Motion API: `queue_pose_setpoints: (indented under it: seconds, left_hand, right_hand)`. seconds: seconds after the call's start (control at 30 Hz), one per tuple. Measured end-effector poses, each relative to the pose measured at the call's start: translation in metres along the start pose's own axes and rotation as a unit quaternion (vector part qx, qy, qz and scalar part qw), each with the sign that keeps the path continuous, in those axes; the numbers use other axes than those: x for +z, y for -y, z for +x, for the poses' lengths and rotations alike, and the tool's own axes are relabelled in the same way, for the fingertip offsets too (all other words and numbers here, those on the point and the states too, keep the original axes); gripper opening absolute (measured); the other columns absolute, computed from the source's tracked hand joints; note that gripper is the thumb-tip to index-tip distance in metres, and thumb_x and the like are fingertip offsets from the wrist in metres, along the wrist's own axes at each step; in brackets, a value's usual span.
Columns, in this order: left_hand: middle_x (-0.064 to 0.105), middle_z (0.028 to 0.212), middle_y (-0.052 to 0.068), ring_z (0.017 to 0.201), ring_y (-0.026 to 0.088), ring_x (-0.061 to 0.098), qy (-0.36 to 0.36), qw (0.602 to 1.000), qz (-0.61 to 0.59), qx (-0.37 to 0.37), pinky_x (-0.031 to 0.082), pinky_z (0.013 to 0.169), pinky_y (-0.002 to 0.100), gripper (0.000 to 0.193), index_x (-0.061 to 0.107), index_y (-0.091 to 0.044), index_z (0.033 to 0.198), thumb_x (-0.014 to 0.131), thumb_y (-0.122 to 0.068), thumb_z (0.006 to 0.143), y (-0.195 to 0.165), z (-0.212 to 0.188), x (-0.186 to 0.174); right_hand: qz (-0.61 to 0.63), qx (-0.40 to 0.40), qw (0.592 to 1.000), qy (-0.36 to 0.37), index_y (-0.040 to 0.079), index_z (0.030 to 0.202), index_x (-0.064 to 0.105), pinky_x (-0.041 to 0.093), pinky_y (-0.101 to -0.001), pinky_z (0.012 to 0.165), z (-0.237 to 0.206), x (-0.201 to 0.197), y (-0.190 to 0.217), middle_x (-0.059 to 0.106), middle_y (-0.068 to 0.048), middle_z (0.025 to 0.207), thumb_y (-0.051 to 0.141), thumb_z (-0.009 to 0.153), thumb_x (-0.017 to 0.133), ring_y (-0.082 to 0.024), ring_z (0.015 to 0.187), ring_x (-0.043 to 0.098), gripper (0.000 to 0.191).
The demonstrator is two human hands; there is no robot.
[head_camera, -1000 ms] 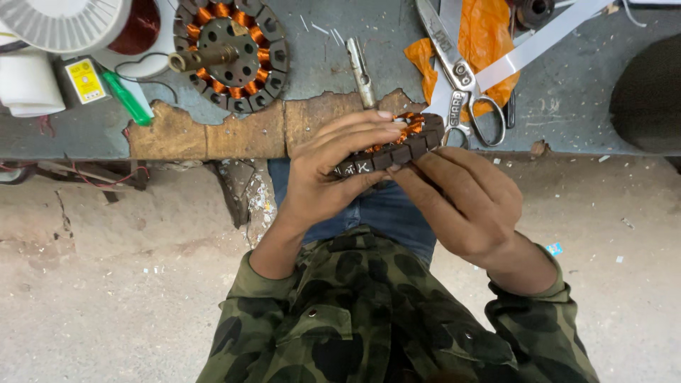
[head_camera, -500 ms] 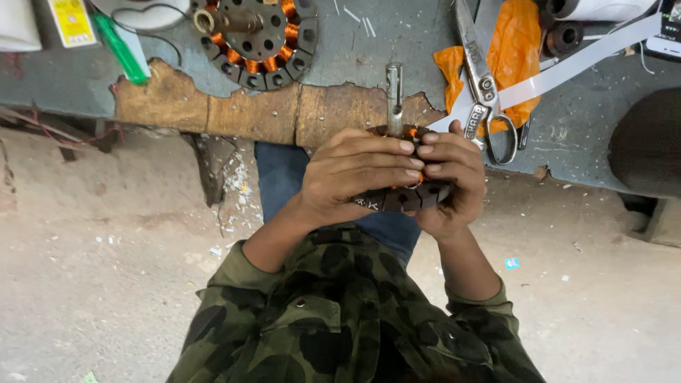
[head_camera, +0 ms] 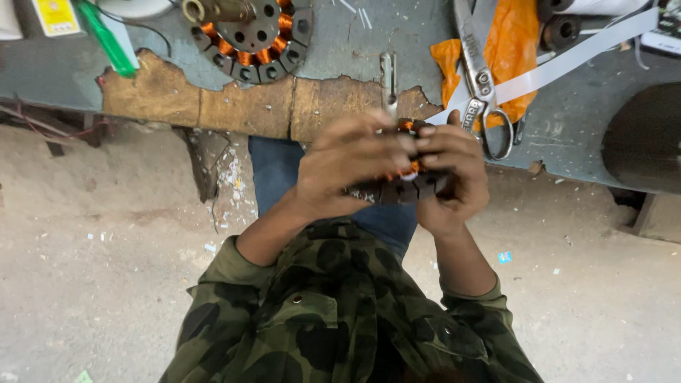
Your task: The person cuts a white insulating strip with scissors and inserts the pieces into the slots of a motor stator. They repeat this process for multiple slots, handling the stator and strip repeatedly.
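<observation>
Two hands clasp a small wound stator

Both hands grip a dark stator with copper windings above the lap, by the bench edge. Left hand curls over its top; right hand wraps it from the side, fingers closed. Far left on the bench lies a yellow rectangular label; right, an orange bag.

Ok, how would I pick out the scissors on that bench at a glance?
Start at the worn grey workbench along the top. Right of the person's hands lies an orange bag; the scissors rest on its left edge, handles toward the person. They are the only long shiny metal tool with finger loops.
</observation>
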State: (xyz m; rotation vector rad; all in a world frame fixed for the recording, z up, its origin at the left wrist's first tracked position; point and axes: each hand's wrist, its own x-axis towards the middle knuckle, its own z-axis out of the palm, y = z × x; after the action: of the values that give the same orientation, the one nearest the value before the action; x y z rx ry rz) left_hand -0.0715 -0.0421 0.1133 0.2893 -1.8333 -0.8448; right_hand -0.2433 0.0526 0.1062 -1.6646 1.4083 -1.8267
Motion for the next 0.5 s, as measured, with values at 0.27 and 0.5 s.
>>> queue_pose_setpoints:
  seconds: [0.27,0.5]
  left_hand:
    - [0.074,0.122,0.011,0.115,0.014,0.071,-0.104,0.958,-0.165,-0.208,0.06,0.105,0.03,0.062,0.056,-0.001,0.145,0.08,0.011,0.089,-0.015,0.023,0.002]
    - [0.073,0.118,0.01,0.113,0.021,0.067,0.015,0.984,0.004,-0.177,0.054,0.1,0.034,0.051,0.072,-0.006,0.126,0.09,-0.012,0.078,-0.024,0.042,-0.03]
  right_hand:
    - [0.214,0.074,0.968,-0.105,0.009,0.122,0.053,0.063,-0.0353,0.095,0.039,0.024,0.009,0.052,-0.011,0.131,-0.014,0.086,0.077,-0.024,0.117,0.067,0.048]
    - [-0.086,-0.079,0.992,-0.042,0.005,0.105,0.073,0.062,-0.0338,0.097,0.04,0.013,0.002,0.051,-0.009,0.132,-0.015,0.09,0.081,-0.025,0.115,0.068,0.027]
